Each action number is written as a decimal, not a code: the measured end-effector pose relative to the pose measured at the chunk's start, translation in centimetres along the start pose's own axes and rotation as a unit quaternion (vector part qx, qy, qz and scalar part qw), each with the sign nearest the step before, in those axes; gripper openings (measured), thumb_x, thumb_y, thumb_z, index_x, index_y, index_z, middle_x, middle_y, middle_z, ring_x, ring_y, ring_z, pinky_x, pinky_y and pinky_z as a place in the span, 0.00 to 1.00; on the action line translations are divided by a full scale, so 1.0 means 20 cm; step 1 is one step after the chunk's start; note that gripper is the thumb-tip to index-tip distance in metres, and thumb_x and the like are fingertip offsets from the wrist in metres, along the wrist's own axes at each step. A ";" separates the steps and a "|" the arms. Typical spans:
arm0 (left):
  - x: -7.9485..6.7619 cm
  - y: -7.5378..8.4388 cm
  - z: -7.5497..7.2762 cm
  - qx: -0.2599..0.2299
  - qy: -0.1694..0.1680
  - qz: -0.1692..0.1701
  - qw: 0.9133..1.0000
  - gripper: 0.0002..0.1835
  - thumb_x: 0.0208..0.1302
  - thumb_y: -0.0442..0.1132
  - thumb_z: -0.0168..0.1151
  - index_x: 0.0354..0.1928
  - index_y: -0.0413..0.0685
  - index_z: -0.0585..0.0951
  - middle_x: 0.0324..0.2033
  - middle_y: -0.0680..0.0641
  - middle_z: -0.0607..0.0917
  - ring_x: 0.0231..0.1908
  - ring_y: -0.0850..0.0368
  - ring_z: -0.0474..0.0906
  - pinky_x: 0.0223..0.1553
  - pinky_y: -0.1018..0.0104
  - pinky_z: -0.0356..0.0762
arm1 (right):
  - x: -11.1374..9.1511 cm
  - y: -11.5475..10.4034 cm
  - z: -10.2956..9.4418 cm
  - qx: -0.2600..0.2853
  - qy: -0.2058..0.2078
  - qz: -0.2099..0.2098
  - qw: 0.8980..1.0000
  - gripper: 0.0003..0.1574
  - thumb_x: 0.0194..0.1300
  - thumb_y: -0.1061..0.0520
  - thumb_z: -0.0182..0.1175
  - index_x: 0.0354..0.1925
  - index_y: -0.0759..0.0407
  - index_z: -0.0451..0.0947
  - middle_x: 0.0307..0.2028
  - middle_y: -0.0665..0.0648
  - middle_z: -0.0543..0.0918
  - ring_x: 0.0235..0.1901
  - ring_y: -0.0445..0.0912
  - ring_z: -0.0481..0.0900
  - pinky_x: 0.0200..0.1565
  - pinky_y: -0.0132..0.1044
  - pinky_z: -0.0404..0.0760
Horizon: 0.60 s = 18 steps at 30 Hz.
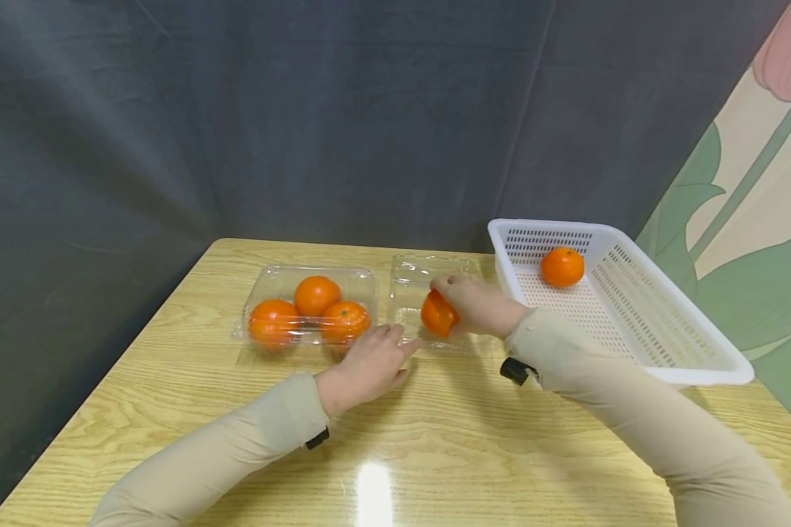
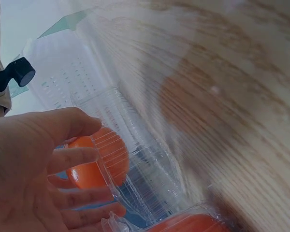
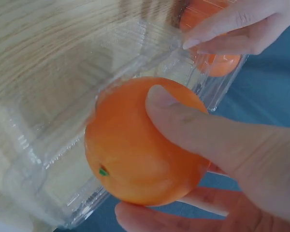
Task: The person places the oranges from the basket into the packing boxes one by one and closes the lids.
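My right hand grips an orange with a green stem spot, thumb on top and fingers beneath. The fruit is over a clear plastic container, near the middle of the table. My left hand lies at the near edge, between this container and another clear plastic container on the left. Its fingers are extended and loosely spread, near the thin rim in the left wrist view; whether they touch it I cannot tell. Several oranges sit inside the left container.
A white perforated plastic basket stands on the right side of the table, with one orange inside. The wooden table ends at a dark cloth behind. A wall with painted flowers is at the right.
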<state>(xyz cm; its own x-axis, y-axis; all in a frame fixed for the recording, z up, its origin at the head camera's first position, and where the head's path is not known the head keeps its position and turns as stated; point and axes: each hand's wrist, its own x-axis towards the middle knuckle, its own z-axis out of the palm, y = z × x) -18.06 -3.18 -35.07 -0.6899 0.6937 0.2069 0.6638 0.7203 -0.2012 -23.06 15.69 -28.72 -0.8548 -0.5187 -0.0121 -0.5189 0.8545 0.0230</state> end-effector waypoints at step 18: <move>0.00 0.00 0.00 0.001 0.021 0.010 1.000 0.27 0.57 0.50 0.65 0.59 0.52 0.75 0.46 0.42 0.78 0.40 0.51 0.80 0.46 0.63 0.80 | 0.05 -0.07 0.03 0.015 -0.040 -0.022 0.999 0.40 0.43 0.60 0.74 0.55 0.56 0.67 0.51 0.61 0.78 0.46 0.57 0.80 0.46 0.51 0.80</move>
<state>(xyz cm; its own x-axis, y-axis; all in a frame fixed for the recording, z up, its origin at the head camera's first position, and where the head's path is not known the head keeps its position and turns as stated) -18.10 -3.28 -35.16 -0.6641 0.7074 0.2420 0.6768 0.7063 -0.2074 -23.25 14.04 -29.39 -0.8277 -0.5537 -0.0914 -0.5553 0.8316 -0.0093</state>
